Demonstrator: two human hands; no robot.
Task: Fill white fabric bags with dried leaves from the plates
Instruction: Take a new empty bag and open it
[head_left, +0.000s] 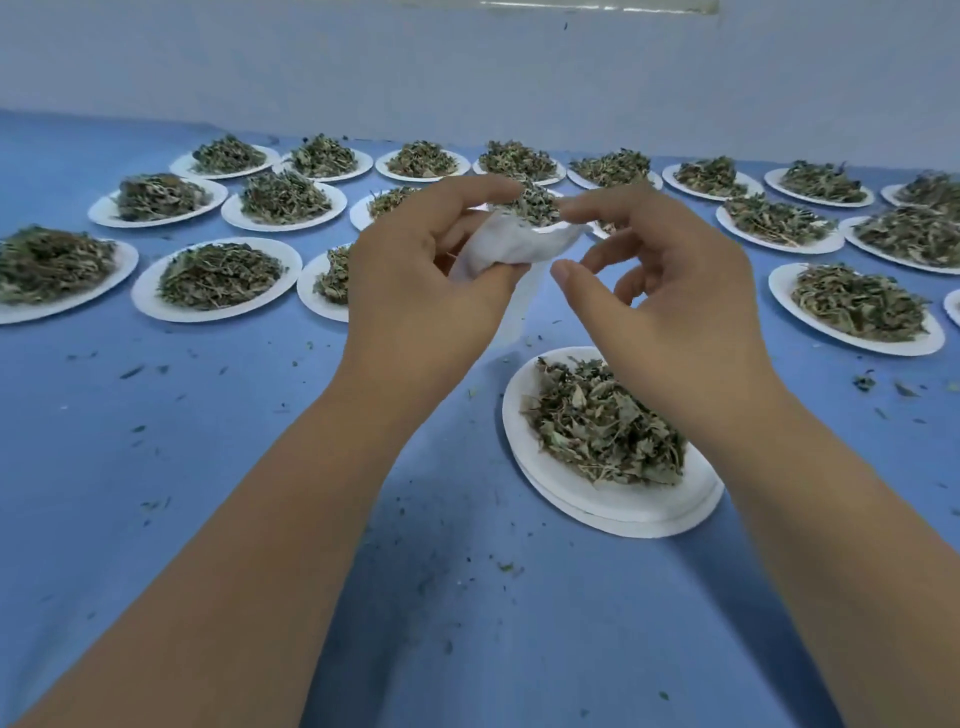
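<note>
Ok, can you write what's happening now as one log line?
left hand: holds white bag | right hand: touches bag mouth | leaves: heaped in bag

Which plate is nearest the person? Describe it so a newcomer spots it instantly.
On the blue cloth, rows of leaf-heaped white plates fill the far side. One plate lies alone on the near side, below the right hand. Unlike the others, it rests on a second plate.

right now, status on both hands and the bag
Left hand grips white bag, leaves at its mouth. Right hand at the mouth, thumb off it. Near plate holds leaves; nothing blocking.
</note>
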